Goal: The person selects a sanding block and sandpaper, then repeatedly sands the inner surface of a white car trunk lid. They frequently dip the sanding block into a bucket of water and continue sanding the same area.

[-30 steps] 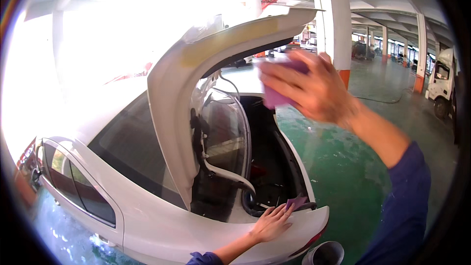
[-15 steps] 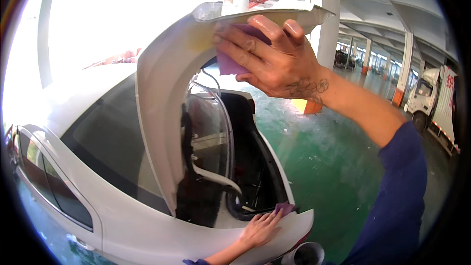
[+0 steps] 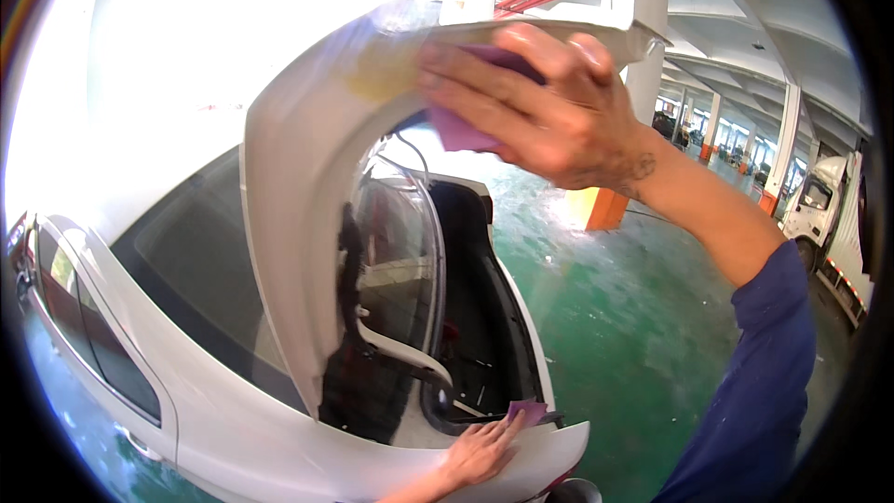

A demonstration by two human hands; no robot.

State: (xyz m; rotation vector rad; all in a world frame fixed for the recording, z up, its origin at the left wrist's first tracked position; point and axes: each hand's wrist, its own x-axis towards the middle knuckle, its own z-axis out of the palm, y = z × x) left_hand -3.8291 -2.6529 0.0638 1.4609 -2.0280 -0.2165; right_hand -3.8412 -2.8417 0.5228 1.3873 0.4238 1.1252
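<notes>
My right hand, raised high and slightly blurred, presses a purple sheet that looks like sandpaper against the raised white trunk lid. The sheet sits under its fingers at the lid's inner curved edge, beside a yellowish patch. Low in the picture, my left hand rests on the white car's rear corner. A smaller purple piece of sandpaper is pinched at its fingertips, by the edge of the trunk opening.
Below the lid lie the rear window and the dark open trunk. A round container stands by the car's rear corner, partly cut off. Beyond are a green floor, a white pillar with an orange base and a parked truck.
The view has shifted a little. In it, my right hand and its sheet sit slightly farther right and lower. My left hand appears slightly to the left, its purple piece more spread out.
</notes>
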